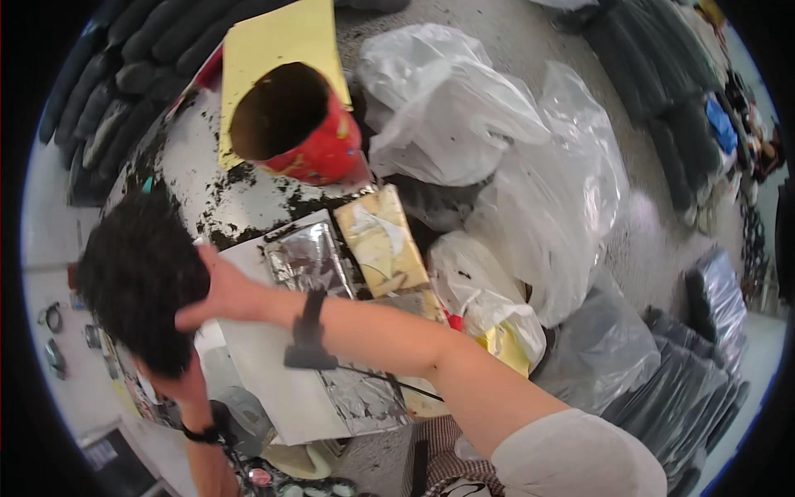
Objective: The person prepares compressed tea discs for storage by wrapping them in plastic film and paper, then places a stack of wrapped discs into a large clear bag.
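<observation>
My right hand (230,295) reaches across to the left, with thumb and fingers spread against a large, dark, fibrous clump (140,279). From below, my left hand (180,388) supports the same clump, its fingers partly hidden. Both wrists wear black straps. The clump is held at the left side of a white work table (192,149) strewn with dark crumbs. Beside it lies a silvery foil packet (310,258) on a white board (273,391). Farther back stands a red tub (317,152), tilted in view, its interior brownish.
A yellow sheet (279,37) lies behind the tub. A worn yellowish block (379,242) sits beside the foil. Crumpled clear plastic bags (447,105) spread to the right. Stacked dark-filled bags (161,37) stand at the upper left; more dark bags (671,379) lie at the lower right.
</observation>
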### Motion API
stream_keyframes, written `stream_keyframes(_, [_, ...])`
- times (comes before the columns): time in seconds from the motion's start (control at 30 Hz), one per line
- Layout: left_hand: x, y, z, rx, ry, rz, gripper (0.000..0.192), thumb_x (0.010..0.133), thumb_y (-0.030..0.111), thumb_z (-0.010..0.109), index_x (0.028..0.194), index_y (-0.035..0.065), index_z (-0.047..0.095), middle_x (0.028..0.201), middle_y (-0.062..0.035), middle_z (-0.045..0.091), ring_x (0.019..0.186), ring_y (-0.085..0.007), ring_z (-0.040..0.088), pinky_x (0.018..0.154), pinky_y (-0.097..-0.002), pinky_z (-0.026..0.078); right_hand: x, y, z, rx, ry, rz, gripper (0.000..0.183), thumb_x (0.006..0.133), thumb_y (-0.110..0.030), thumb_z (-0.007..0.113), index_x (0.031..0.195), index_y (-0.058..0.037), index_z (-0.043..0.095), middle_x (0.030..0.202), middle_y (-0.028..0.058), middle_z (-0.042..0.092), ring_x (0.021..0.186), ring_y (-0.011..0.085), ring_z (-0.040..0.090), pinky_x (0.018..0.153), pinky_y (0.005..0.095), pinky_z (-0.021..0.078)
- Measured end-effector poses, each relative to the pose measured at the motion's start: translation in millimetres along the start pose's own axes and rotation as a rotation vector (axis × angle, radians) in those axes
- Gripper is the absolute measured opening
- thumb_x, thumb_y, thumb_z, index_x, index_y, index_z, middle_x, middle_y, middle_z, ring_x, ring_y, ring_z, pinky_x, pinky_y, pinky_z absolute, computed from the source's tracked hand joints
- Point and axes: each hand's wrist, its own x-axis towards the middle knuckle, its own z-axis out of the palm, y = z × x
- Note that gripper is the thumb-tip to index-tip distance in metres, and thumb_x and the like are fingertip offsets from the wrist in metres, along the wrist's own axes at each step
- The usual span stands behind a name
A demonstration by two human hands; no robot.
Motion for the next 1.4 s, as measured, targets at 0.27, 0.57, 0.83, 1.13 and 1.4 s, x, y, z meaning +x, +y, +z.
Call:
stream_keyframes(0.27, [-67, 246, -113, -0.231, -0.416, 0.058, 0.107, 0.078, 0.003, 0.073, 0.158, 0.0047, 0.001, 0.157, -0.0280, 0.023, 0.145, -0.0422, 0.032, 0.117, -0.0558, 0.030, -249, -122, 12, -0.051, 0.233, -0.002, 0.117, 0.064, -0.018, 0.094, 0.156, -0.0027, 0.024, 0.147, 0.0206, 0.048, 0.139, 0.0275, 0.046, 0.117, 0.0388, 0.0364])
stream_keyframes(0.57, [-45, 510, -166, -0.572, -0.707, 0.598, 0.063, 0.075, 0.054, 0.074, 0.123, 0.0138, 0.069, 0.138, -0.0154, 0.054, 0.117, -0.0407, 0.047, 0.095, -0.0541, 0.041, -603, -236, -13, 0.029, 0.679, -0.221, 0.125, 0.066, -0.030, 0.096, 0.158, 0.0056, 0.019, 0.153, 0.0179, 0.042, 0.144, 0.0264, 0.039, 0.121, 0.0400, 0.0298])
stream_keyframes(0.83, [-78, 774, -121, -1.452, -0.898, 1.017, 0.044, 0.093, 0.030, 0.067, 0.131, 0.0082, 0.067, 0.139, -0.0117, 0.063, 0.129, -0.0256, 0.058, 0.102, -0.0432, 0.049, -935, -253, 31, 0.104, 1.273, -0.405, 0.107, 0.078, -0.036, 0.085, 0.157, 0.0029, 0.025, 0.153, 0.0166, 0.044, 0.144, 0.0262, 0.040, 0.121, 0.0415, 0.0320])
stream_keyframes(1.13, [-234, 849, -90, -0.676, -2.245, 0.876, 0.034, 0.088, 0.027, 0.070, 0.107, 0.0000, 0.064, 0.109, -0.0224, 0.067, 0.101, -0.0398, 0.067, 0.086, -0.0482, 0.055, -1114, -186, 165, 0.283, 1.748, -0.705, 0.096, 0.085, -0.036, 0.078, 0.157, 0.0015, 0.028, 0.154, 0.0158, 0.044, 0.143, 0.0266, 0.042, 0.120, 0.0422, 0.0343])
stream_keyframes(1.4, [-276, 938, 94, -0.643, -1.225, 0.639, 0.037, 0.086, 0.014, 0.060, 0.117, -0.0054, 0.061, 0.118, -0.0304, 0.063, 0.113, -0.0471, 0.058, 0.101, -0.0541, 0.047, -1087, -52, 123, 0.684, 1.576, -0.789, 0.086, 0.090, -0.036, 0.072, 0.157, 0.0003, 0.030, 0.155, 0.0151, 0.044, 0.142, 0.0270, 0.044, 0.119, 0.0428, 0.0363])
